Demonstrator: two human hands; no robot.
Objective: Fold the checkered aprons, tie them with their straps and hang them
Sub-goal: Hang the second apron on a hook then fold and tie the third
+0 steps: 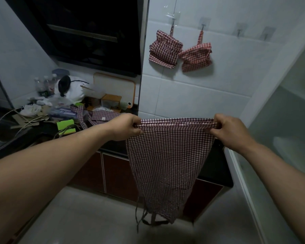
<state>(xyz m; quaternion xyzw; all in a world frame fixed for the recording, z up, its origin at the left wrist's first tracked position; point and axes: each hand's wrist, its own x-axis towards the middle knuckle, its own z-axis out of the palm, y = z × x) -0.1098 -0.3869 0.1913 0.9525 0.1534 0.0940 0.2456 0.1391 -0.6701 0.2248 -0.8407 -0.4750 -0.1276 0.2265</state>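
A red-and-white checkered apron [165, 164] hangs in the air in front of me, stretched by its top edge. My left hand [125, 127] pinches the left top corner and my right hand [231, 132] pinches the right top corner. Its straps [144, 219] dangle loose at the bottom. Two folded, tied checkered aprons hang on the tiled wall: a darker one [164, 50] on a hook at left and a redder one [195, 57] beside it. Another checkered apron [99, 117] lies crumpled on the dark counter.
Two bare wall hooks [239, 29] [268, 33] sit right of the hung aprons. The counter [42, 132] is cluttered with bottles, cables, boxes and a cutting board [116, 85]. A black range hood [88, 32] hangs above. A glass door [280, 129] stands at right.
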